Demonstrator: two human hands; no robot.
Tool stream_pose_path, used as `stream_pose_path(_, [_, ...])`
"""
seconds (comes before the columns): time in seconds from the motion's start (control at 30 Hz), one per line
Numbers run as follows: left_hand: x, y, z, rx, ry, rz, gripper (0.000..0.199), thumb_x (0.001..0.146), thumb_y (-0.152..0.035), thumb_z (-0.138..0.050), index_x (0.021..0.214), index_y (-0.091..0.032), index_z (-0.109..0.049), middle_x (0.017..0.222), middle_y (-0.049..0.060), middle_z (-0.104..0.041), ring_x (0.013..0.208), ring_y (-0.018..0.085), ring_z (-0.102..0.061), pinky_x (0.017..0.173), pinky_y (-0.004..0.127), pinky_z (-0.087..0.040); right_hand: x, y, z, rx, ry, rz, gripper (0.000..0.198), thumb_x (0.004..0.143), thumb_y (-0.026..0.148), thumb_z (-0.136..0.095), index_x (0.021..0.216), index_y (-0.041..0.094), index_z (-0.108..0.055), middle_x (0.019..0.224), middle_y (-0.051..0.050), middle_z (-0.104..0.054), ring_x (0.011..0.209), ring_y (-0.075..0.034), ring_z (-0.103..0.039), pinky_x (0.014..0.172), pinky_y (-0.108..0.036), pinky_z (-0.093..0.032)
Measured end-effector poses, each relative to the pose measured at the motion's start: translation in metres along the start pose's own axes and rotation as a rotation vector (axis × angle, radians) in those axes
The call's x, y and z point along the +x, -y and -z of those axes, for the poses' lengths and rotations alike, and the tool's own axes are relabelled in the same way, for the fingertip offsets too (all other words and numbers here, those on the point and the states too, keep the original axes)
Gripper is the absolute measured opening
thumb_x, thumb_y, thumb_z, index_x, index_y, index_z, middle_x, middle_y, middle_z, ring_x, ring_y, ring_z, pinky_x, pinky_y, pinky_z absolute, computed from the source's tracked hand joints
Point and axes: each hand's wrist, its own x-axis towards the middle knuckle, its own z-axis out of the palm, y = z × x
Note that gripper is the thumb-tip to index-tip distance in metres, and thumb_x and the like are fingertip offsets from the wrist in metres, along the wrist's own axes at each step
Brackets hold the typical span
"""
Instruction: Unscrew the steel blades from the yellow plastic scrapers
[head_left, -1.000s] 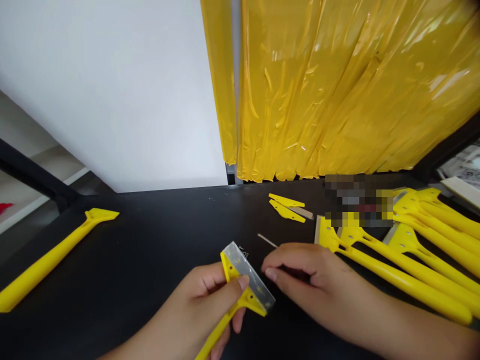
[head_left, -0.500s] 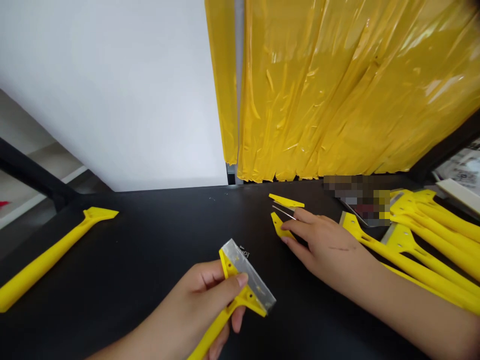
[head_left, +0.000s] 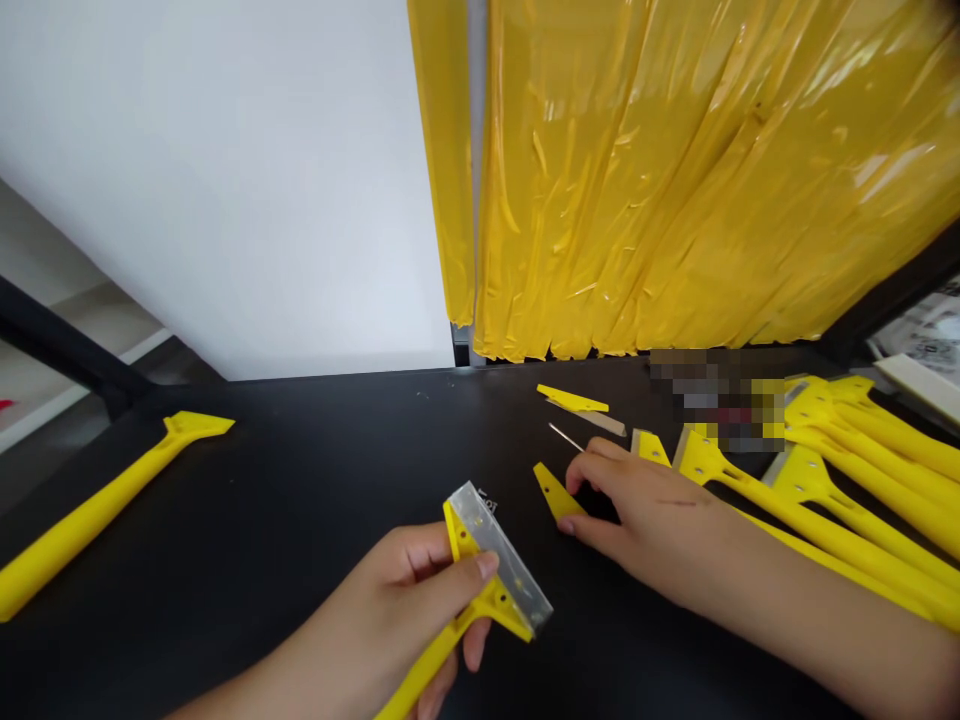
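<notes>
My left hand (head_left: 416, 575) is wrapped round a yellow scraper (head_left: 504, 612), its thumb pressing a metal blade (head_left: 519, 572) flat on the scraper's head. Two screw holes show in the head. Between the thumb and fingers of my right hand (head_left: 626, 490) is a small yellow clamp plate (head_left: 553, 492), tilted, with a hole in it. A thin metal rod (head_left: 565, 436) also sticks out from this hand; its other end is hidden. Just beyond lie a second yellow plate (head_left: 571, 399) and a loose blade (head_left: 600, 420), on the black tabletop (head_left: 315, 480).
Several yellow scrapers (head_left: 847, 500) lie in a group on the right, partly under my right forearm. Another scraper (head_left: 112, 510) lies alone on the left. A pixelated patch covers something at the back right. Yellow plastic film (head_left: 637, 180) and a white panel (head_left: 247, 180) stand behind.
My right hand has drawn back slightly toward me, carrying the clamp plate and rod away from the second plate. More of the loose blade shows. My left hand has barely moved.
</notes>
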Motion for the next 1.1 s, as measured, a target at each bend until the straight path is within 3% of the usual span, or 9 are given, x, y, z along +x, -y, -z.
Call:
stream_pose_path(0.2, [0.003, 0.000, 0.001, 0.027, 0.021, 0.024, 0.055, 0.086, -0.071, -0.067, 0.061, -0.021, -0.060, 0.037, -0.004, -0.051, 0.030, 0.011, -0.047, 0.026, 0.016, -0.038, -0.010, 0.010, 0.004, 0.133, 0.072, -0.029, 0.019, 0.088, 0.030, -0.076, 0.092, 0.025, -0.059, 0.097, 0.001, -0.065, 0.086, -0.021, -0.063, 0.074, -0.034, -0.042])
stream_pose_path(0.4, [0.003, 0.002, 0.001, 0.011, 0.020, -0.002, 0.051, 0.092, -0.062, -0.064, 0.062, -0.020, -0.061, 0.037, -0.004, -0.051, 0.029, 0.010, -0.044, 0.027, 0.015, -0.039, -0.004, 0.024, 0.010, 0.302, 0.048, 0.004, 0.015, 0.099, 0.028, -0.062, 0.086, 0.024, -0.056, 0.089, 0.002, -0.061, 0.075, -0.015, -0.052, 0.068, -0.031, -0.037])
stream_pose_path(0.5, [0.002, 0.003, 0.001, 0.010, 0.017, -0.015, 0.052, 0.092, -0.063, -0.065, 0.063, -0.020, -0.062, 0.038, -0.004, -0.052, 0.030, 0.011, -0.046, 0.027, 0.015, -0.038, -0.005, 0.032, 0.018, 0.434, 0.080, -0.010, 0.022, 0.103, 0.036, -0.057, 0.085, 0.024, -0.055, 0.082, 0.002, -0.056, 0.071, -0.014, -0.048, 0.062, -0.029, -0.037])
stream_pose_path(0.63, [0.002, 0.004, 0.001, 0.028, 0.017, -0.009, 0.055, 0.091, -0.066, -0.065, 0.063, -0.019, -0.062, 0.041, -0.003, -0.053, 0.030, 0.011, -0.047, 0.027, 0.016, -0.038, -0.009, 0.041, 0.022, 0.785, 0.216, -0.013, 0.035, 0.103, 0.054, -0.058, 0.086, 0.023, -0.055, 0.074, 0.005, -0.049, 0.068, -0.013, -0.042, 0.059, -0.026, -0.036])
stream_pose_path(0.73, [0.003, 0.006, 0.001, 0.017, 0.064, -0.026, 0.052, 0.093, -0.063, -0.063, 0.065, -0.019, -0.063, 0.045, -0.003, -0.055, 0.031, 0.009, -0.047, 0.029, 0.015, -0.039, -0.010, 0.046, 0.015, 1.036, 0.300, -0.043, 0.040, 0.095, 0.056, -0.072, 0.084, 0.021, -0.057, 0.074, 0.005, -0.048, 0.069, -0.012, -0.039, 0.061, -0.026, -0.033])
stream_pose_path(0.9, [0.001, 0.006, -0.001, 0.025, 0.089, -0.037, 0.046, 0.097, -0.062, -0.059, 0.081, -0.018, -0.066, 0.062, -0.001, -0.065, 0.034, 0.007, -0.049, 0.030, 0.015, -0.039, -0.007, 0.048, 0.000, 1.120, 0.296, -0.056, 0.038, 0.092, 0.052, -0.077, 0.084, 0.019, -0.058, 0.075, 0.005, -0.050, 0.070, -0.012, -0.040, 0.061, -0.025, -0.033])
stream_pose_path(1.1, [-0.005, -0.003, -0.007, 0.109, 0.069, -0.067, 0.030, 0.092, -0.049, -0.067, 0.089, -0.020, -0.063, 0.060, -0.005, -0.058, 0.042, 0.007, -0.045, 0.034, 0.012, -0.039, -0.006, 0.047, -0.008, 1.107, 0.265, -0.061, 0.030, 0.093, 0.040, -0.076, 0.084, 0.020, -0.056, 0.074, 0.006, -0.048, 0.069, -0.011, -0.040, 0.061, -0.025, -0.034])
